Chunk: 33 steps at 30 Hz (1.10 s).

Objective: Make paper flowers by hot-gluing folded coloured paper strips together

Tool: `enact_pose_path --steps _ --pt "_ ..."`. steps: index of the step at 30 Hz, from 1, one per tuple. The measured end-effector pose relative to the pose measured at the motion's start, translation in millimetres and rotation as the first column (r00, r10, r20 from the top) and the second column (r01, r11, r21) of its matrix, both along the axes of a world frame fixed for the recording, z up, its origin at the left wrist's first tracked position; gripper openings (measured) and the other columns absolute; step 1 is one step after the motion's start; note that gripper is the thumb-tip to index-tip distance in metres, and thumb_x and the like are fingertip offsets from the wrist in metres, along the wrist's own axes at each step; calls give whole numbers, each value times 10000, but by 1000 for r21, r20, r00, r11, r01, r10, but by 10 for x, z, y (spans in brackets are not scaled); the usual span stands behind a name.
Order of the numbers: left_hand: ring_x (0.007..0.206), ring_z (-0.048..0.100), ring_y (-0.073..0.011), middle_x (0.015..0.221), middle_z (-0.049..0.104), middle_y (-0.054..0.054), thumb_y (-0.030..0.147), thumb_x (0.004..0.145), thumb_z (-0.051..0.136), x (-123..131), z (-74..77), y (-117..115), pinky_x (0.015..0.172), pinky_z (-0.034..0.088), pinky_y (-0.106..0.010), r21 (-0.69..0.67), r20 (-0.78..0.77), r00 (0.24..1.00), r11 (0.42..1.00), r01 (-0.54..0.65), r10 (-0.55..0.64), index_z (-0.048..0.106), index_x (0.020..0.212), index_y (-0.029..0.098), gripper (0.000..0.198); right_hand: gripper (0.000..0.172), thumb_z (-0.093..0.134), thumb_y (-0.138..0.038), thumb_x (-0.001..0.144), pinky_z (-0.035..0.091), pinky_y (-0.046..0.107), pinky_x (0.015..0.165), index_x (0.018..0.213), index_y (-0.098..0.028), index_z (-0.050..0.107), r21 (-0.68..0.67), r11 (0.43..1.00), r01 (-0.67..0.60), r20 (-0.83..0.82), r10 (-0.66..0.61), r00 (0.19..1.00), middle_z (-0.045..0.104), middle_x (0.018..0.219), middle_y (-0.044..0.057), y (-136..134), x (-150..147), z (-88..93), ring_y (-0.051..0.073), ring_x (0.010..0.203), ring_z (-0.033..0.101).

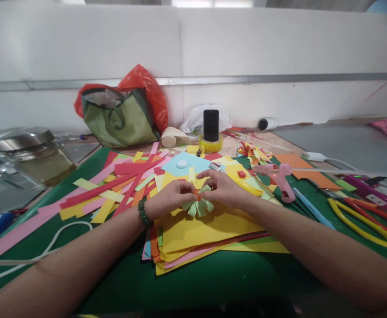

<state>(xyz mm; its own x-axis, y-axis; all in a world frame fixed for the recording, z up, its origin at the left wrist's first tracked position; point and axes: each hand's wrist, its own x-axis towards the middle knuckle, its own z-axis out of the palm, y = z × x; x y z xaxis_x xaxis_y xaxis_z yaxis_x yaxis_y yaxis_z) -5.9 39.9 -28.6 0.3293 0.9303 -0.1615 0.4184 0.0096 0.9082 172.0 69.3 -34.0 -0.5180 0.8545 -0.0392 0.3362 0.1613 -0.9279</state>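
Left hand (170, 198) pinches pale green paper flower (200, 208) just above yellow sheets (210, 227); right hand (228, 187) at its petals, can't tell if gripping. Green mat (123, 282) on table, paper strips (114, 190) left, pink glue gun (281, 176) right. White wall (114, 39) behind, grey rail (273, 78) across.

The left forearm (77, 260) and the right forearm (302, 234) are slanting inward from the lower corners, both bare. The left hand (167, 197) and the right hand (225, 187) are facing each other, just apart. The left thumb and fingertips are pressing together in a pinch. The right index finger is curving above the thumb, forming a gap.
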Motion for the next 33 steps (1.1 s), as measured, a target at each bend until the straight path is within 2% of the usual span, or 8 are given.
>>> enact_pose_path --steps 4,7,9,15,19,23,27,33 --pt "516 445 -85 582 510 42 355 646 641 -1 5 -8 481 318 -214 -41 40 999 999 -17 19 587 705 158 212 482 660 -332 647 345 244 538 1088 -173 548 -22 1000 7 -24 -8 1000 556 666 -41 34 12 18 130 610 488" --pt "539 504 -100 618 551 27 350 636 663 2 9 -15 500 379 -219 -87 121 990 994 -65 76 591 722 162 219 427 573 -463 728 424 285 671 1050 -182 567 -69 995 76 -171 -86 981 654 900 42 95 26 23 178 805 582" --pt "552 508 -98 650 559 22 345 625 675 -1 8 -12 497 396 -214 -107 167 977 987 -117 134 601 731 162 224 407 519 -487 760 448 309 730 1039 -193 562 -107 984 144 -303 -170 938 672 945 56 136 37 20 189 853 609" --pt "520 410 -58 637 506 37 321 619 699 -38 -6 27 448 299 -172 -130 253 911 945 -301 325 594 713 157 216 364 645 -474 719 498 344 807 958 -224 532 -55 922 383 -578 -342 741 694 841 16 247 90 -8 167 799 651" --pt "521 374 -50 615 447 61 343 631 746 -61 -22 59 445 272 -165 -159 341 849 915 -372 404 576 711 165 259 466 770 -460 619 522 358 818 934 -224 522 -66 905 421 -635 -363 682 668 688 -35 302 109 -37 144 693 656" --pt "611 473 -64 675 498 51 353 594 798 -74 -28 71 524 381 -164 -218 426 789 897 -386 443 575 733 170 321 538 814 -475 572 530 356 810 941 -219 517 -87 918 387 -639 -350 685 681 693 -32 299 100 -57 153 721 671" --pt "686 550 -85 773 590 15 336 564 815 -74 -33 65 571 424 -179 -231 455 775 899 -373 438 602 788 164 353 572 831 -463 545 518 342 778 954 -211 520 -69 926 371 -617 -332 713 680 716 -24 291 88 -57 159 729 664" --pt "530 420 -41 665 531 47 318 560 789 -23 -28 29 445 271 -160 -152 379 836 918 -367 397 590 714 158 298 481 745 -472 624 472 316 691 957 -189 544 34 962 272 -474 -224 851 666 773 11 227 57 -10 165 738 625"
